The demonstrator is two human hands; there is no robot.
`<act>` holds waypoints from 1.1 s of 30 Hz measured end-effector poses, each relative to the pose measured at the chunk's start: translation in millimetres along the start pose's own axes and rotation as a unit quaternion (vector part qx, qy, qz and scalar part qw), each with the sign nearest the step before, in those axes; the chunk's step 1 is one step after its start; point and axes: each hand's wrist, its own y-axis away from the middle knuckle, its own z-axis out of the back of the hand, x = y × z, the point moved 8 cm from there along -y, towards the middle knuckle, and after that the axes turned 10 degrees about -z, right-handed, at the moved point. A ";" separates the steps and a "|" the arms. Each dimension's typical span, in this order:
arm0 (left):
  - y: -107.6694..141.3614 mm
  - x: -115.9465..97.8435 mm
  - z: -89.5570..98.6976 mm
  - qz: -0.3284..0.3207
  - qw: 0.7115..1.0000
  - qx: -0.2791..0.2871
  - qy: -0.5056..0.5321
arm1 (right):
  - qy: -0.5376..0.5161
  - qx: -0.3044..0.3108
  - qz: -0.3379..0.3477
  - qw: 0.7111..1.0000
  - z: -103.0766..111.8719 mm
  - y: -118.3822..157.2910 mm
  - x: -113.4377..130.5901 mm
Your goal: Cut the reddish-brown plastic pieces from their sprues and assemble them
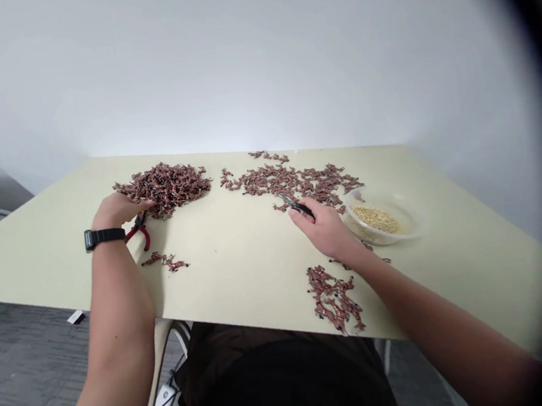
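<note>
My left hand (pixel 117 211), with a black watch on its wrist, reaches into the near left side of a large heap of small brown animal-shaped charms (pixel 167 187). Its thumb points to the heap, but the other fingers are mostly hidden. Pliers with red handles (pixel 145 237) lie beside that wrist. In my right hand (pixel 324 226) are slim pliers with a silver tip and black handle (pixel 304 209), closed in the fingers. Their tip is at the near edge of a looser spread of the same charms (pixel 292 181).
A clear plastic bowl (pixel 411 224) with small gold-coloured pieces (pixel 379 219) stands right of my right hand. A small cluster of charms (pixel 334 296) lies near the front edge; a few more charms (pixel 165 260) lie at the left. The pale table (pixel 230 278) backs onto a wall.
</note>
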 end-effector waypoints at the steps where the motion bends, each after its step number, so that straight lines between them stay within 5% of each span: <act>1: 1.4 5.4 -0.7 0.053 0.997 0.028 -0.042 | 0.011 -0.002 0.004 1.000 0.0 -0.9 -0.7; 3: 5.4 3.2 1.4 0.104 0.989 0.061 -0.089 | 0.051 -0.010 0.019 0.998 -1.0 -2.9 -3.3; 6: 9.8 -31.1 3.9 0.054 0.988 0.079 -0.121 | 0.145 -0.007 0.043 0.988 -8.5 -4.8 -9.6; 12: 56.4 -121.6 -31.8 -0.083 0.946 0.313 -0.024 | 0.261 0.039 0.038 0.964 -27.9 -2.8 -19.3; 17: 93.6 -120.3 -25.2 -0.064 0.951 0.293 -0.079 | 0.288 0.004 0.057 0.956 -32.7 -3.2 -17.7; 22: 119.3 -116.7 -49.5 -0.152 0.941 0.299 -0.050 | 0.277 0.012 0.056 0.959 -41.9 -6.4 -28.4; 26: 124.0 -128.3 -66.0 -0.185 0.932 0.311 -0.030 | 0.273 0.010 0.053 0.960 -45.5 -9.7 -34.9; 33: 119.2 -168.4 -65.2 -0.258 0.919 0.299 -0.006 | 0.267 0.009 0.040 0.963 -49.5 -8.8 -39.1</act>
